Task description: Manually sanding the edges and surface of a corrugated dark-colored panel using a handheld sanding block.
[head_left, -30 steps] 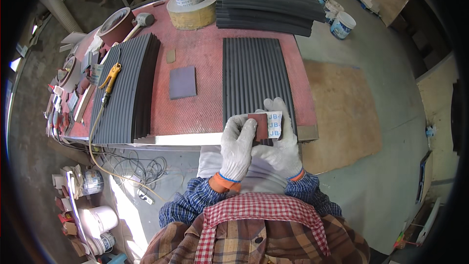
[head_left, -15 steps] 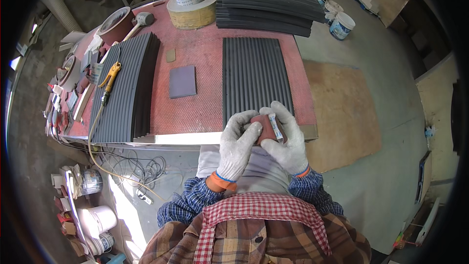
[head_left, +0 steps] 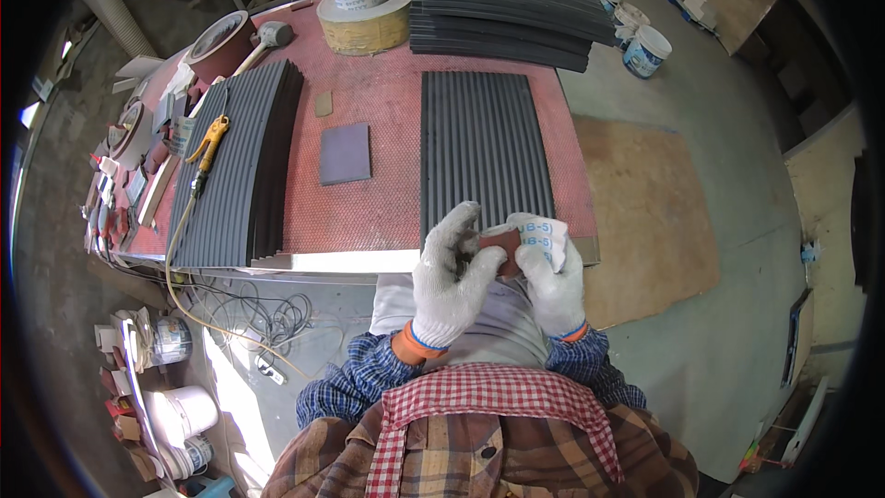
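In front of my waist, at the table's near edge, both gloved hands hold a piece of sandpaper [head_left: 505,243]. Its red-brown grit side shows between the hands, and its white printed backing [head_left: 546,236] is bent over at the right. My left hand [head_left: 450,281] pinches the left part between thumb and fingers. My right hand [head_left: 555,290] grips the right part, thumb in front, other fingers mostly hidden behind. Just beyond the hands lies a dark grooved panel [head_left: 484,143] on the red mesh-topped table [head_left: 387,212].
To the left, a yellow air blow gun [head_left: 213,138] rests on a stack of grooved panels [head_left: 241,157]. A grey-purple square sheet [head_left: 345,155] and small tan piece [head_left: 323,104] lie mid-table. Dark panels [head_left: 507,14], a tape roll [head_left: 369,18] and a mallet [head_left: 272,35] sit at the back.
The sandpaper has been turned and partly unfolded, so more white backing shows at the right. My right fingers have come down behind it, and my left fingers have spread somewhat.
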`<control>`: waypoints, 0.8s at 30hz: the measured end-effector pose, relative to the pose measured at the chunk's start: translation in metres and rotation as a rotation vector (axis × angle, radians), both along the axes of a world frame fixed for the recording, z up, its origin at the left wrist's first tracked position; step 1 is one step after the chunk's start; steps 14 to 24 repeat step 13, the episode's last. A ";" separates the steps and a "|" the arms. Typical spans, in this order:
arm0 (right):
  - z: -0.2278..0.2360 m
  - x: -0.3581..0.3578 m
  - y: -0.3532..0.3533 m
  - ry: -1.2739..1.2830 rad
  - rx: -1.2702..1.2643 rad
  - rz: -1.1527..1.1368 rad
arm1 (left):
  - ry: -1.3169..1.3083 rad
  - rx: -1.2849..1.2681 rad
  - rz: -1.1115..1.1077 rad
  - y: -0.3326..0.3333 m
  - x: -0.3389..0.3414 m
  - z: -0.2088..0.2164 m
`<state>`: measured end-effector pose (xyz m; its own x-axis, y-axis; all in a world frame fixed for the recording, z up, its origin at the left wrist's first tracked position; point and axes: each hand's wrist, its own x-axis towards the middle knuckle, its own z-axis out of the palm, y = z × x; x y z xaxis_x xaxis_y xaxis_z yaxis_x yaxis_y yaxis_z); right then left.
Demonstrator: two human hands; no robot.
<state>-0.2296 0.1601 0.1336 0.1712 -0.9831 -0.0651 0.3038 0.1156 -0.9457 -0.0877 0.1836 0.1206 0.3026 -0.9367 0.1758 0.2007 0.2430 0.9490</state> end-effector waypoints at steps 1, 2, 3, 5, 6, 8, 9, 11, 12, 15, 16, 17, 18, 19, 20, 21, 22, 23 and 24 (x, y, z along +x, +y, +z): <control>0.001 -0.001 0.000 0.001 0.000 -0.001 | 0.002 -0.044 -0.006 0.002 -0.001 -0.002; 0.002 -0.003 0.001 -0.025 -0.001 0.021 | 0.004 -0.088 -0.012 0.003 -0.001 -0.003; 0.002 -0.005 0.002 -0.052 -0.002 0.043 | 0.006 -0.088 -0.013 0.004 -0.001 -0.003; 0.002 -0.013 0.003 -0.009 -0.030 0.058 | 0.097 0.011 -0.093 0.006 0.002 0.003; 0.001 -0.015 0.003 0.035 -0.060 0.075 | 0.098 0.012 -0.095 0.007 0.005 0.008; 0.007 -0.017 0.006 0.053 -0.079 0.089 | 0.197 0.250 -0.219 0.009 0.011 0.019; 0.010 -0.017 0.007 0.072 -0.098 0.103 | 0.197 0.251 -0.220 0.009 0.014 0.022; 0.011 -0.018 0.006 0.049 -0.090 0.114 | 0.101 0.259 -0.303 0.010 0.017 0.027; 0.012 -0.018 0.006 0.025 -0.083 0.124 | 0.061 0.233 -0.321 0.010 0.019 0.025; 0.008 -0.020 0.005 0.043 -0.093 0.130 | 0.022 0.207 -0.339 0.010 0.019 0.022; 0.008 -0.020 0.005 0.043 -0.093 0.130 | 0.022 0.207 -0.339 0.010 0.019 0.022; 0.008 -0.020 0.005 0.043 -0.093 0.130 | 0.022 0.207 -0.339 0.010 0.019 0.022; 0.008 -0.020 0.005 0.043 -0.093 0.130 | 0.022 0.207 -0.339 0.010 0.019 0.022; 0.008 -0.020 0.005 0.043 -0.093 0.130 | 0.022 0.207 -0.339 0.010 0.019 0.022; 0.008 -0.020 0.005 0.043 -0.093 0.130 | 0.022 0.207 -0.339 0.010 0.019 0.022; 0.008 -0.020 0.005 0.043 -0.093 0.130 | 0.022 0.207 -0.339 0.010 0.019 0.022; 0.008 -0.020 0.005 0.043 -0.093 0.130 | 0.022 0.207 -0.339 0.010 0.019 0.022; 0.008 -0.020 0.005 0.043 -0.093 0.130 | 0.022 0.207 -0.339 0.010 0.019 0.022; 0.008 -0.020 0.005 0.043 -0.093 0.130 | 0.022 0.207 -0.339 0.010 0.019 0.022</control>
